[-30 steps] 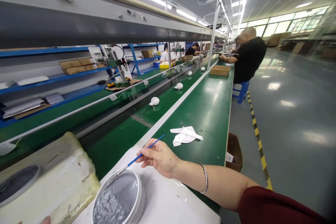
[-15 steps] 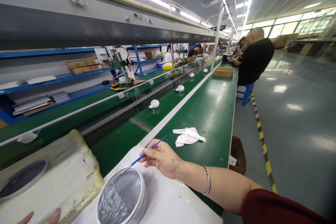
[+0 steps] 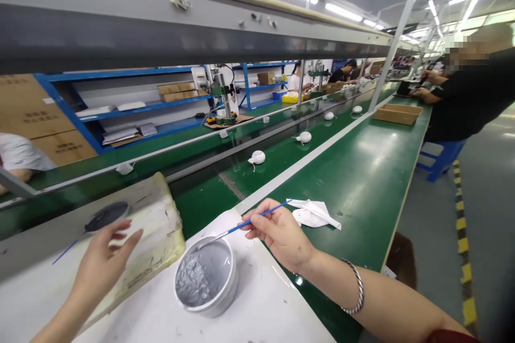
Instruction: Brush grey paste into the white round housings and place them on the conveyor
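Observation:
My right hand (image 3: pixel 279 236) pinches a thin blue paintbrush (image 3: pixel 257 220), and its tip reaches over the rim of a round pot of silver-grey paint (image 3: pixel 205 276). The pot stands on a white work surface (image 3: pixel 241 305). My left hand (image 3: pixel 102 262) is open with its fingers apart and holds nothing. It hovers nearest a stained, pale foam board (image 3: pixel 156 220), which carries a dark grey round dish (image 3: pixel 107 216). A thin blue stick (image 3: pixel 64 252) lies to the left of my fingers.
A crumpled white cloth (image 3: pixel 314 214) lies on a green workbench (image 3: pixel 358 182). White round parts (image 3: pixel 257 157) ride a green conveyor belt (image 3: pixel 209 209). A seated person in black (image 3: pixel 470 91) works at the right beside a cardboard tray (image 3: pixel 398 113). Blue shelves (image 3: pixel 140 110) stand behind.
The view has swung left. My left hand has risen from the bottom edge to beside the board. The brush, still in my right hand, has moved from inside the pot to its rim.

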Available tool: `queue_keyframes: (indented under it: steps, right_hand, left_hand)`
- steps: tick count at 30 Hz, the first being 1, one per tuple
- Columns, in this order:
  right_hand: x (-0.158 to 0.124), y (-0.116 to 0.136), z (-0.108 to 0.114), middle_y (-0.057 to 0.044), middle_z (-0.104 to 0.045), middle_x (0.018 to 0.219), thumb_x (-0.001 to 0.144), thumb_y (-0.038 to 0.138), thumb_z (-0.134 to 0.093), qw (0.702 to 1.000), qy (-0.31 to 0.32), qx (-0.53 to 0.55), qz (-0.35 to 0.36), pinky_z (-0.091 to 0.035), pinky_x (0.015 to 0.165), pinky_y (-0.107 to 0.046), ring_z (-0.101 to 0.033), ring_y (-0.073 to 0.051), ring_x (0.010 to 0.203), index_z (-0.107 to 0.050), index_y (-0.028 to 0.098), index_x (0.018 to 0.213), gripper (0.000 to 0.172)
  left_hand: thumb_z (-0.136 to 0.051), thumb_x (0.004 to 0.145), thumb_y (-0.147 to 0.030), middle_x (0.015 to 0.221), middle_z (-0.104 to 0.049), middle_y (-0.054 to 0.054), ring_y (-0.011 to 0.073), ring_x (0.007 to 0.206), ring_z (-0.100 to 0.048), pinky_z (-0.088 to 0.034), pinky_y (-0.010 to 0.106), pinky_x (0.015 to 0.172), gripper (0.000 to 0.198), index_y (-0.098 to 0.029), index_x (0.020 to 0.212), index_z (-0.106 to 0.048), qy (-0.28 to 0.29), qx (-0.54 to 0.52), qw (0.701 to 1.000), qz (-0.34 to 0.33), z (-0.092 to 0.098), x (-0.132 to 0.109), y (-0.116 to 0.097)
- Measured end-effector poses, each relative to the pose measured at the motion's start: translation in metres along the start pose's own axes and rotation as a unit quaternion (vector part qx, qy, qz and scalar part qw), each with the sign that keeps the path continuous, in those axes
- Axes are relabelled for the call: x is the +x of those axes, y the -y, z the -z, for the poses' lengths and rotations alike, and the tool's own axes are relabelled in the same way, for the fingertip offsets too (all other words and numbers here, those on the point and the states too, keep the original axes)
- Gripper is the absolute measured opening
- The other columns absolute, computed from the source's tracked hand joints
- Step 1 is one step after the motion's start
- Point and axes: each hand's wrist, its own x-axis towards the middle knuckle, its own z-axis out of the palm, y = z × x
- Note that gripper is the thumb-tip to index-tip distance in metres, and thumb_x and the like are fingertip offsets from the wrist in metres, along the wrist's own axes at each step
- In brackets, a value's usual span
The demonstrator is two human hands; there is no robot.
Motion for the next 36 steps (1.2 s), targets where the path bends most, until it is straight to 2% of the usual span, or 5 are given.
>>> queue_keyframes:
  steps: [11, 19, 24, 30, 36]
  right_hand:
    - [-0.014, 0.06, 0.04, 0.003, -0.071, 0.085, 0.08, 0.027, -0.074, 0.996, -0.026, 0.003, 0.081, -0.057, 0.066, -0.013, -0.068, -0.006, 0.074, -0.062, 0.019, 0.076, 0.015]
    - [-0.011, 0.084, 0.088, 0.004, -0.07, 0.086, 0.086, 0.024, -0.066, 0.984, -0.087, -0.03, 0.153, -0.057, 0.066, -0.012, -0.067, -0.005, 0.072, -0.067, 0.023, 0.077, 0.009]
    - [-0.003, 0.083, 0.107, 0.004, -0.071, 0.083, 0.087, 0.024, -0.065, 0.981, -0.112, -0.02, 0.154, -0.057, 0.066, -0.011, -0.067, -0.004, 0.069, -0.067, 0.023, 0.076, 0.011]
    - [0.001, 0.079, 0.109, 0.003, -0.071, 0.083, 0.085, 0.025, -0.067, 0.979, -0.129, -0.025, 0.157, -0.056, 0.065, -0.01, -0.068, -0.005, 0.072, -0.067, 0.022, 0.077, 0.009]
    - [0.002, 0.076, 0.09, 0.004, -0.071, 0.083, 0.084, 0.025, -0.068, 0.984, -0.094, -0.037, 0.149, -0.057, 0.066, -0.01, -0.068, -0.005, 0.073, -0.066, 0.023, 0.076, 0.008]
  left_hand:
    - [-0.058, 0.087, -0.033, 0.127, -0.053, 0.013, 0.0275, 0.118, -0.049, -0.042, 0.049, 0.096, 0.039, -0.014, 0.121, -0.056, 0.191, 0.203, 0.945, -0.17, -0.07, 0.141, -0.127]
    - [-0.058, 0.087, -0.035, 0.143, -0.039, 0.014, 0.0318, 0.127, -0.04, -0.037, 0.056, 0.101, 0.053, -0.019, 0.136, -0.046, 0.242, 0.24, 0.891, -0.298, -0.185, 0.182, -0.256]
    - [-0.059, 0.087, -0.036, 0.145, -0.035, 0.015, 0.0331, 0.127, -0.04, -0.039, 0.056, 0.099, 0.056, -0.02, 0.138, -0.043, 0.263, 0.253, 0.894, -0.26, -0.223, 0.186, -0.272]
    - [-0.061, 0.086, -0.03, 0.13, -0.048, 0.014, 0.0257, 0.107, -0.055, -0.051, 0.044, 0.084, 0.047, -0.017, 0.13, -0.049, 0.28, 0.231, 0.921, -0.14, -0.191, 0.177, -0.227]
    - [-0.063, 0.084, -0.034, 0.116, -0.056, 0.012, 0.0208, 0.097, -0.058, -0.051, 0.039, 0.081, 0.041, -0.013, 0.117, -0.054, 0.211, 0.088, 0.972, -0.058, -0.09, 0.142, -0.159]
